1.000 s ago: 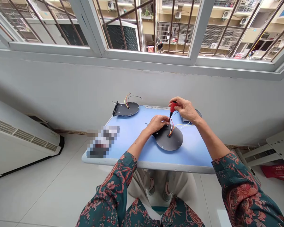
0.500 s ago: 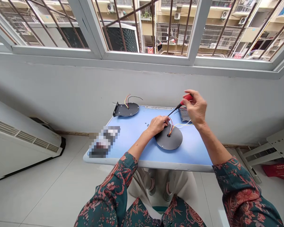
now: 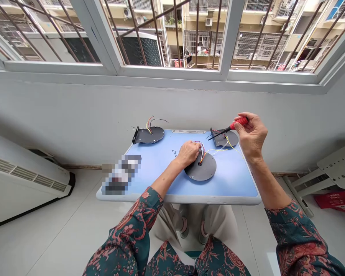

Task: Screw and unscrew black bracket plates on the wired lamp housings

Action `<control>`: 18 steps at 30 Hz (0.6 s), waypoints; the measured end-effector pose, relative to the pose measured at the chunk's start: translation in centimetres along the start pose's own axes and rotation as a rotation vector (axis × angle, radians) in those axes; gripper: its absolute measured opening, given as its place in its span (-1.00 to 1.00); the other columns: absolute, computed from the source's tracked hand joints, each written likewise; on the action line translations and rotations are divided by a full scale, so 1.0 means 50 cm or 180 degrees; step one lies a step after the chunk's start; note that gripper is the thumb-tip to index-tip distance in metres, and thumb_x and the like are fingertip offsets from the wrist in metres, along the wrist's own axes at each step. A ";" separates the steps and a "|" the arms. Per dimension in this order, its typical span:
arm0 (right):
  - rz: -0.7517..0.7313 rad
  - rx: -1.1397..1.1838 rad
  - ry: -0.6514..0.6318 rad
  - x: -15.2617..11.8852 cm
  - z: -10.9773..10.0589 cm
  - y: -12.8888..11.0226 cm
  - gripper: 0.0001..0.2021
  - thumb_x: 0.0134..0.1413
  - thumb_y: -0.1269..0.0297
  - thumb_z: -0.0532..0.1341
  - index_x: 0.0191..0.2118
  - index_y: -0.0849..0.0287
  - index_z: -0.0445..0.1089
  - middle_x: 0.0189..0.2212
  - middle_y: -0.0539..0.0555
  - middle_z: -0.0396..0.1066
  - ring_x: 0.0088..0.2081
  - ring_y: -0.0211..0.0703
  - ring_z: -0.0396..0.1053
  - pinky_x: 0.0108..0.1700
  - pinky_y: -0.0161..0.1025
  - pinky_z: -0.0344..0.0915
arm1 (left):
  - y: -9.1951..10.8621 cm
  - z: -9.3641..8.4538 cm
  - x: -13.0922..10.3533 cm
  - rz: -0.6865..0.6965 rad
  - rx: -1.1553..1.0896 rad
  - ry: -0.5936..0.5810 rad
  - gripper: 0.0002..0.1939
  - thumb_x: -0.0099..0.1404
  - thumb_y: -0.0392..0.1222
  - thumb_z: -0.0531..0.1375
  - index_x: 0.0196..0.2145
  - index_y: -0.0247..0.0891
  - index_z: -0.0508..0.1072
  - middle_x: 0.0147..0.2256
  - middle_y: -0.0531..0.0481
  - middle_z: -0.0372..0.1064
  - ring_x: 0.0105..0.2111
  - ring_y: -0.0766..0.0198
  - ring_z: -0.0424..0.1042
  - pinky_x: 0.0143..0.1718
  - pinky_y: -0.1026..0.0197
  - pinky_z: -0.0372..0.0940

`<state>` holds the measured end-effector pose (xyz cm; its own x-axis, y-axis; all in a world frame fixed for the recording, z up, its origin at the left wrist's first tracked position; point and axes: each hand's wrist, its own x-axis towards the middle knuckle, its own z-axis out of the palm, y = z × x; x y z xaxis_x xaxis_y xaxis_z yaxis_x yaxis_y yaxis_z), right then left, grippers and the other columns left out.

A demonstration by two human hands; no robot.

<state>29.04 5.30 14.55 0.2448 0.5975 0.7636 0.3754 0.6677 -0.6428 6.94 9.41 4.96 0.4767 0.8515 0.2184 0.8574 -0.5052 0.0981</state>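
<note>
My left hand (image 3: 189, 154) rests at the upper left edge of a round black plate (image 3: 204, 172), its fingers curled closed on it; the fingertips are partly hidden. Red, white and yellow wires (image 3: 201, 159) rise from the hole in the plate's middle. In my right hand (image 3: 254, 137) is a screwdriver (image 3: 239, 122) with a red handle, held up over the table's back right. Its dark shaft slants down to the left, with the tip apart from the plate under my left hand. A few small screws (image 3: 173, 152) lie left of my left hand.
On the blue table (image 3: 155, 172), a black plate with a bent bracket and wires (image 3: 151, 135) stands back left. A similar black plate (image 3: 230, 138) lies back right, behind the screwdriver. Blurred items (image 3: 123, 174) lie front left. The wall and window (image 3: 172, 73) are beyond.
My right hand has moved right with the screwdriver, whose tip has drawn away from my left hand. The back right plate shows more fully. My left hand remains on the middle plate.
</note>
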 end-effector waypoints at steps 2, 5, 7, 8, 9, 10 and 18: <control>0.0044 0.0069 -0.0012 -0.001 0.002 -0.002 -0.76 0.14 0.30 0.31 -0.06 0.07 0.46 -0.23 0.01 0.53 -0.26 -0.16 0.54 -0.06 -0.08 0.55 | 0.010 -0.004 0.004 -0.0046 0.0091 -0.0065 -0.65 0.33 -0.42 0.09 0.00 -0.34 0.54 -0.07 -0.32 0.56 -0.05 -0.08 0.47 -0.05 0.03 0.32; 0.0094 0.0137 -0.0036 -0.002 0.007 -0.007 -0.76 0.13 0.30 0.32 -0.06 0.07 0.46 -0.23 0.01 0.53 -0.25 -0.16 0.54 -0.08 -0.09 0.56 | 0.022 -0.013 0.013 -0.0037 0.0129 -0.0115 -0.64 0.26 -0.49 0.10 -0.05 -0.37 0.55 -0.12 -0.34 0.57 -0.09 -0.07 0.48 -0.07 0.04 0.31; 0.0098 0.0163 -0.0056 -0.004 0.010 -0.010 -0.77 0.12 0.32 0.32 -0.07 0.08 0.47 -0.23 0.02 0.53 -0.25 -0.16 0.54 -0.09 -0.10 0.56 | 0.020 -0.022 0.017 -0.0030 0.0133 -0.0120 -0.64 0.26 -0.48 0.11 -0.05 -0.36 0.55 -0.14 -0.32 0.58 -0.10 -0.06 0.49 -0.09 0.06 0.31; 0.0100 0.0178 -0.0056 -0.005 0.011 -0.011 -0.77 0.11 0.33 0.32 -0.07 0.08 0.48 -0.23 0.02 0.53 -0.24 -0.16 0.54 -0.09 -0.11 0.56 | 0.014 -0.028 0.017 -0.0038 0.0105 -0.0092 -0.65 0.27 -0.47 0.11 -0.04 -0.35 0.54 -0.14 -0.30 0.58 -0.09 -0.06 0.49 -0.09 0.07 0.31; 0.0105 0.0192 -0.0054 -0.007 0.013 -0.012 -0.77 0.11 0.34 0.32 -0.08 0.08 0.48 -0.23 0.02 0.53 -0.24 -0.16 0.54 -0.09 -0.12 0.56 | 0.003 -0.034 0.016 -0.0062 0.0034 -0.0036 -0.65 0.28 -0.45 0.12 -0.02 -0.33 0.53 -0.14 -0.27 0.59 -0.08 -0.05 0.50 -0.10 0.09 0.31; 0.0112 0.0203 -0.0063 -0.010 0.016 -0.012 -0.77 0.10 0.34 0.33 -0.09 0.09 0.49 -0.24 0.01 0.53 -0.24 -0.16 0.54 -0.09 -0.13 0.55 | -0.013 -0.040 0.013 -0.0105 -0.0085 0.0038 -0.64 0.29 -0.43 0.12 0.01 -0.30 0.52 -0.13 -0.23 0.59 -0.07 -0.02 0.50 -0.11 0.10 0.32; -0.0138 0.0115 -0.0715 -0.069 0.090 0.002 -0.78 0.11 0.42 0.29 -0.11 0.07 0.52 -0.29 -0.03 0.57 -0.30 -0.19 0.55 -0.08 -0.14 0.52 | -0.191 -0.025 -0.064 -0.0838 -0.0883 0.0451 -0.54 0.18 -0.54 0.10 0.01 -0.31 0.47 -0.37 -0.05 0.55 -0.28 0.13 0.53 -0.17 0.15 0.37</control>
<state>24.18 5.29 11.58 0.0225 0.6491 0.7604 0.3479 0.7079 -0.6146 -3.03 11.33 4.55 0.1997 0.9388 0.2805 0.8525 -0.3076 0.4227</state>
